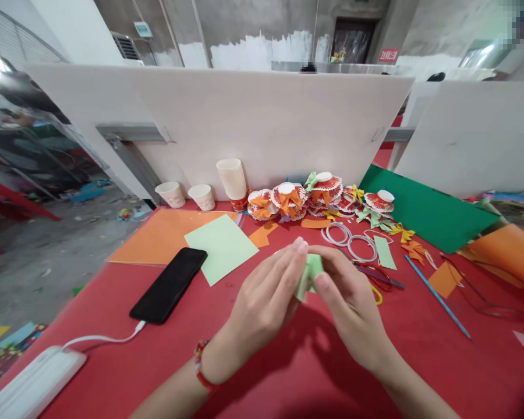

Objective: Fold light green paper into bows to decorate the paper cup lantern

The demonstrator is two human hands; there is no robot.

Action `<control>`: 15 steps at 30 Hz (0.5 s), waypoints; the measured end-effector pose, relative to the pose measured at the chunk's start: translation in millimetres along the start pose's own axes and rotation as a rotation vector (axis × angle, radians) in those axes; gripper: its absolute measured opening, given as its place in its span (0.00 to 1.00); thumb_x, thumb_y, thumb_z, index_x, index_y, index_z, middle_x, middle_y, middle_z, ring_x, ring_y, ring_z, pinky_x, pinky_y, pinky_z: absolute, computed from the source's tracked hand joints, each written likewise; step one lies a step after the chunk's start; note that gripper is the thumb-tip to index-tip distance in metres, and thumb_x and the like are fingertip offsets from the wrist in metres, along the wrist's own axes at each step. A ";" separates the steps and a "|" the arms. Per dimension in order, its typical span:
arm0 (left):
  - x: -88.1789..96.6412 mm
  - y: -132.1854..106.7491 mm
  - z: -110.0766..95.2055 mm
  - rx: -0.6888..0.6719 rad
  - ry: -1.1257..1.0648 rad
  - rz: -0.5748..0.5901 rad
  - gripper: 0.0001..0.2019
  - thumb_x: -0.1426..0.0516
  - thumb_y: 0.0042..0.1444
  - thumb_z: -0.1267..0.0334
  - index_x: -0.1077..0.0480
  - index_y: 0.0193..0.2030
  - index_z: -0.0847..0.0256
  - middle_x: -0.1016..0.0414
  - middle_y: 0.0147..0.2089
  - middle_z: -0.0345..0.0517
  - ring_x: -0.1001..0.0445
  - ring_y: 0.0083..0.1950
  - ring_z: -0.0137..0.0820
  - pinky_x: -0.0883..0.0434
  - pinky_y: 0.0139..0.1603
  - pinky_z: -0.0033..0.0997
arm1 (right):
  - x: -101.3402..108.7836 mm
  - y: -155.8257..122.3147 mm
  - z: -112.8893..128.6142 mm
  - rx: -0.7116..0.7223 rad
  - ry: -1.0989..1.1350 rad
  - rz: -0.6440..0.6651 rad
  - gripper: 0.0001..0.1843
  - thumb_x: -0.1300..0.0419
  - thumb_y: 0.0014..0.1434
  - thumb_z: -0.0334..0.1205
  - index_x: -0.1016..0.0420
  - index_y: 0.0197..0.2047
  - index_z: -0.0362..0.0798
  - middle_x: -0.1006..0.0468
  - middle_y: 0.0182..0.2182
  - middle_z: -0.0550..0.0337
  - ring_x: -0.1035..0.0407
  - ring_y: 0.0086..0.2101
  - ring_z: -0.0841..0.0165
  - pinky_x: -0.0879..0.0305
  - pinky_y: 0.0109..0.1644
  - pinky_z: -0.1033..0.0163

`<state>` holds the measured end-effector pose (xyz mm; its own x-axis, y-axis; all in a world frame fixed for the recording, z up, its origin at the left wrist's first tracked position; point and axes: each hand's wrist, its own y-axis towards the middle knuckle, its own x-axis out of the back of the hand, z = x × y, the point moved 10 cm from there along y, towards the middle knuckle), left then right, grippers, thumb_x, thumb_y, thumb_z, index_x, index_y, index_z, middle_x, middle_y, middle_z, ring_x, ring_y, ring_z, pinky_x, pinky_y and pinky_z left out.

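Observation:
Between my two hands, above the red table [262, 349], is a small folded piece of light green paper [315, 265]. My left hand [266, 291] presses against its left side with the fingers held together. Thumb and fingers of my right hand [349, 297] pinch it from the right. Part of the paper is hidden behind the fingers. Just beyond the right hand lie dark red scissors [379, 276] and a yellow loop [376, 294]. A flat light green sheet [222, 249] lies to the left, partly over a large orange sheet [152, 235].
A black phone [169, 285] is cabled to a white power bank [39, 381]. Paper cups [170, 194] and red-white ornaments with bows [290, 201] line the white partition [262, 116]. Cord coils [361, 248], a blue pencil-like stick [436, 297] and green card [428, 209] are at right.

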<state>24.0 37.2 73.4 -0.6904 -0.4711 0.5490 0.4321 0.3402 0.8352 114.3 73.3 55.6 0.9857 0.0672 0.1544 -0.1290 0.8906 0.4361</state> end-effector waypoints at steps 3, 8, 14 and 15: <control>-11.4 -1.2 2.3 0.043 -0.049 0.094 0.34 0.48 0.60 0.73 0.60 0.70 0.72 0.34 0.62 0.69 0.39 0.66 0.46 0.31 0.59 0.46 | 1.0 -0.1 -13.3 -0.126 0.110 -0.043 0.11 0.42 0.59 0.37 0.33 0.46 0.52 0.21 0.38 0.60 0.24 0.36 0.71 0.26 0.37 0.69; -6.9 -4.1 26.1 0.358 -0.447 0.066 0.31 0.44 0.59 0.66 0.49 0.67 0.64 0.39 0.65 0.64 0.35 0.63 0.43 0.32 0.60 0.41 | 13.5 1.5 -14.8 -0.117 0.143 -0.149 0.05 0.44 0.59 0.34 0.30 0.39 0.51 0.19 0.36 0.60 0.23 0.37 0.69 0.25 0.39 0.66; -7.5 -10.9 58.4 0.757 -0.799 -0.046 0.02 0.40 0.54 0.70 0.26 0.34 0.62 0.19 0.34 0.45 0.21 0.33 0.29 0.23 0.34 0.23 | 15.1 0.8 -5.5 -0.022 0.129 -0.158 0.05 0.42 0.58 0.32 0.26 0.36 0.51 0.19 0.35 0.60 0.23 0.37 0.68 0.26 0.40 0.63; -6.2 -8.8 58.0 0.742 -0.800 -0.052 0.02 0.40 0.53 0.70 0.26 0.32 0.62 0.19 0.33 0.44 0.21 0.30 0.28 0.23 0.31 0.22 | 15.8 0.7 -2.9 0.005 0.102 -0.162 0.06 0.42 0.58 0.31 0.25 0.36 0.51 0.19 0.35 0.60 0.24 0.37 0.68 0.26 0.41 0.62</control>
<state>-9.2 84.3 60.9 -0.9911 0.0750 0.1103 0.1194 0.8677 0.4826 130.2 76.3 55.8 0.9995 -0.0318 -0.0089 0.0324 0.8913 0.4523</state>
